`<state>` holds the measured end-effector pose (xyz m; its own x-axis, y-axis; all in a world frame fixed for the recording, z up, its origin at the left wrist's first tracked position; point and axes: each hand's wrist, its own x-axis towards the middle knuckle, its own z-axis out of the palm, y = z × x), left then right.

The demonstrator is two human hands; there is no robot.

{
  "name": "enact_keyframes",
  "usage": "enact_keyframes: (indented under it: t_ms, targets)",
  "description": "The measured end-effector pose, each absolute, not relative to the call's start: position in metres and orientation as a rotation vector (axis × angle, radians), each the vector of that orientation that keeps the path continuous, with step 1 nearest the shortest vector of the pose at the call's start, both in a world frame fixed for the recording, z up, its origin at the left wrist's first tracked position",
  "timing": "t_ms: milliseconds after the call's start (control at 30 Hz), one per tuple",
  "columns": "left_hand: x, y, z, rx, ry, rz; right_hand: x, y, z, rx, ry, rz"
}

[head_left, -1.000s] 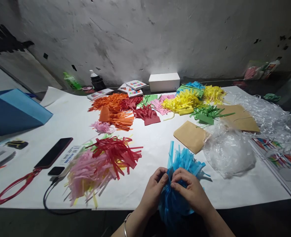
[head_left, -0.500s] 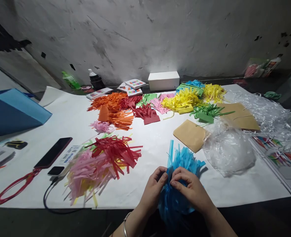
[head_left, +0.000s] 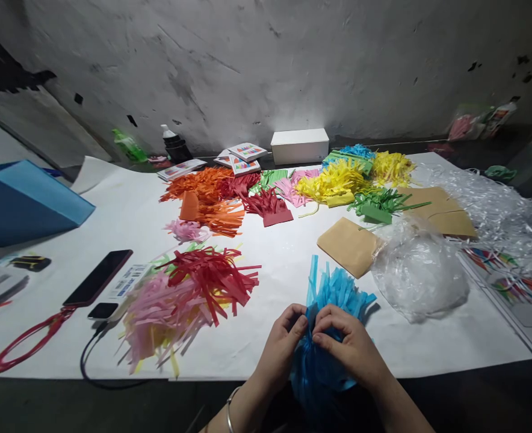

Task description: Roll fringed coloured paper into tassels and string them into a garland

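Note:
A bunch of blue tissue-paper fringe [head_left: 340, 288] lies at the table's front edge, its cut strips fanned out on the far side and its lower part hanging over the edge. My left hand [head_left: 284, 338] pinches its middle from the left, thumb against bent fingers. From the right, my right hand [head_left: 345, 337] pinches the same paper close beside, fingertips almost meeting the left ones. The paper between the fingertips is partly hidden. Beyond it lies a brown paper piece [head_left: 348, 246], and a crumpled clear plastic bag [head_left: 422, 276] sits to the right.
Left of my hands is a pile of red, pink and yellow fringe [head_left: 189, 300], with a phone [head_left: 98, 278] beyond it. Orange fringe [head_left: 203, 186], yellow fringe [head_left: 338, 183] and a white box [head_left: 300, 147] stand toward the wall. White shredded strands [head_left: 505, 210] spread at right.
Both hands keep their grip on the blue fringe in nearly the same place. The fingers shift only very slightly; the other things stay where they were.

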<state>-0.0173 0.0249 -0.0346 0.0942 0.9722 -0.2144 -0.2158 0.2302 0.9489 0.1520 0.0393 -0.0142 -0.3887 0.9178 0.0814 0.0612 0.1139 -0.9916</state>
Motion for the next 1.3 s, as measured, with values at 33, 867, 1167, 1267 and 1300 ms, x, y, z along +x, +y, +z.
enact_keyframes:
  t_ms: [33,867,1167,1267,1300]
  targets:
    - [-0.017,0.025,-0.035,0.906,1.09,1.094,0.152,0.039,-0.014,-0.98,-1.605,1.377]
    - [-0.016,0.024,-0.034,0.921,1.094,1.073,0.15,0.04,-0.015,-1.024,-1.599,1.371]
    - [-0.013,0.021,-0.026,1.036,1.078,1.107,0.141,0.03,-0.016,-1.07,-1.678,1.079]
    - [-0.014,0.019,-0.023,1.089,1.027,1.108,0.138,0.028,-0.015,-1.09,-1.708,0.971]
    - [-0.015,0.019,-0.022,1.111,1.034,1.101,0.137,0.028,-0.015,-1.089,-1.715,0.943]
